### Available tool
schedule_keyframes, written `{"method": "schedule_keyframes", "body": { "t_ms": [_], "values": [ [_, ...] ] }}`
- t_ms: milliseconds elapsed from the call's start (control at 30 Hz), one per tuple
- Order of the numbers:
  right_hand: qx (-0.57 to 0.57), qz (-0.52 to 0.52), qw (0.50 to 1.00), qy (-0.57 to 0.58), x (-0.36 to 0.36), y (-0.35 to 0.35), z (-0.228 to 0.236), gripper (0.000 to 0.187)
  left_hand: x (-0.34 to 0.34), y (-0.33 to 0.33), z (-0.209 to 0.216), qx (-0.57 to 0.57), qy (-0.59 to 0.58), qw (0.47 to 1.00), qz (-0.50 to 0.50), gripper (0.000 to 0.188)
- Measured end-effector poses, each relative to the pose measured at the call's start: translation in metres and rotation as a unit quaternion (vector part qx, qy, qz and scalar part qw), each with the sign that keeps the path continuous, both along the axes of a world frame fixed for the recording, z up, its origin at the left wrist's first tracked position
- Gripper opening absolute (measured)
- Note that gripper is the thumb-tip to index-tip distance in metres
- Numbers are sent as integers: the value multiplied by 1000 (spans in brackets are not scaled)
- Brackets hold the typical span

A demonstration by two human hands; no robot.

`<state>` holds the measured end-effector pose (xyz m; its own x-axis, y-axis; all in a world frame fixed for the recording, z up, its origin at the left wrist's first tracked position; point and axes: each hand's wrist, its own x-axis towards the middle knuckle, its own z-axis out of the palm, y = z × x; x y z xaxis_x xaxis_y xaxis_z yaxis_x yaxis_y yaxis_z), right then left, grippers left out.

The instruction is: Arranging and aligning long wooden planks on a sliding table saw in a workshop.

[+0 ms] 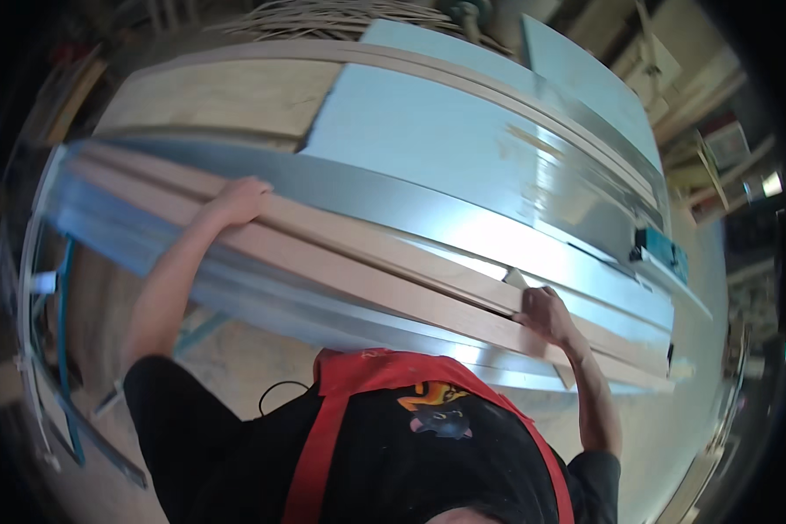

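Boards (349, 278), two long ones, run side by side over the metal table (358, 185), from ten o'clock to four. At ten my left hand (240, 201) curls over them; at four my right hand (546, 313) is bent around beside a pale stick (515, 279). I can't tell what either truly grips. I'd best press evenly, keep the boards parallel and mind my fingertips at the gap.

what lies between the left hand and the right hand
Head view: a nearer wooden strip and a farther wooden strip span the stretch from left hand to right hand.
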<state>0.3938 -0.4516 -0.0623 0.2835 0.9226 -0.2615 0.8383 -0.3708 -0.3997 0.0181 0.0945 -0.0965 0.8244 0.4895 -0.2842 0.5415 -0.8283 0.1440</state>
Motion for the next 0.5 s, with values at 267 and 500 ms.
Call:
{"method": "schedule_keyframes", "body": {
  "t_ms": [267,500],
  "values": [
    [-21,-13,1000,-18,39,33,-42,48,-35,-27,-29,95,-47,992,65,18],
    [69,19,993,96,75,-21,-82,43,13,-53,-52,87,-28,993,74,21]
  ]
}}
